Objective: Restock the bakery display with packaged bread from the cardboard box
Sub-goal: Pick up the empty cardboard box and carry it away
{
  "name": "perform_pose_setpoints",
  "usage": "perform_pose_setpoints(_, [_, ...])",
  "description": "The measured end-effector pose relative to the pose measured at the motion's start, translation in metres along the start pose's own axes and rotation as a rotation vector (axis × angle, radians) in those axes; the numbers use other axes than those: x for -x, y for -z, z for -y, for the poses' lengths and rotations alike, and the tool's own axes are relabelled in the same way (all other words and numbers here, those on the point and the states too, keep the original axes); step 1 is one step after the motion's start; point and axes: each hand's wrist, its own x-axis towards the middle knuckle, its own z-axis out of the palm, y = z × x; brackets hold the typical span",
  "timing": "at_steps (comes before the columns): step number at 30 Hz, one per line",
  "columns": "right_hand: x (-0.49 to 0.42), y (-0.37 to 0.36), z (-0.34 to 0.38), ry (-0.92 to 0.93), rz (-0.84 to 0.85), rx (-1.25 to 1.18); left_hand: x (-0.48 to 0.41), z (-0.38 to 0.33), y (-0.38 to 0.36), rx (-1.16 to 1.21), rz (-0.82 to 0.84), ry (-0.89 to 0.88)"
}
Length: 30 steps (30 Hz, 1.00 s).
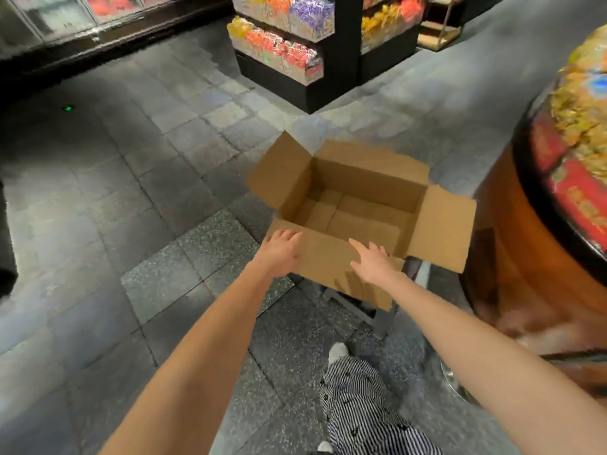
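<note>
A brown cardboard box (371, 178) stands with its flaps spread, on a low grey stand in the aisle. Only bare cardboard shows inside it; no packaged bread is visible there. My left hand (281, 252) reaches over the near flap's left corner, fingers straight. My right hand (372, 261) lies flat over the same near flap, fingers spread. Neither hand holds anything. To the right stands a round display (538, 244) with an orange-brown side, heaped with yellow and red packaged goods.
A black shelving unit (331, 77) with colourful packets stands behind the box. Glass-fronted cases (65, 14) run along the far left. Grey floor tiles (131, 198) stretch to the left. My striped trouser leg (361, 405) and a shoe are below the box.
</note>
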Motion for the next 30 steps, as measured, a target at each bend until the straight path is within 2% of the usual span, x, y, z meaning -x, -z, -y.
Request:
perform_pose_setpoints(6, [-0.076, -0.017, -0.016, -0.082, 0.059, -0.026, -0.098, 0.014, -0.014, -0.029, 0.135, -0.054])
perform_pose_setpoints(12, [-0.132, -0.033, -0.024, -0.086, 0.031, -0.066, -0.171, 0.028, -0.043, -0.073, 0.127, -0.215])
perform_pose_setpoints(16, [-0.166, -0.055, -0.034, -0.066, -0.011, -0.09, -0.212, 0.035, -0.076, -0.063, 0.134, -0.218])
perform_pose_setpoints(20, [-0.197, -0.082, -0.036, -0.112, -0.105, -0.051, -0.244, 0.05, -0.11, -0.091, 0.129, -0.26])
perform_pose_setpoints(24, [-0.225, -0.125, -0.044, -0.162, -0.27, -0.029, -0.276, 0.075, -0.15, -0.077, 0.115, -0.277])
perform_pose_setpoints(30, [-0.246, -0.17, -0.061, -0.129, -0.562, 0.149, -0.306, 0.103, -0.19, -0.079, -0.142, -0.431])
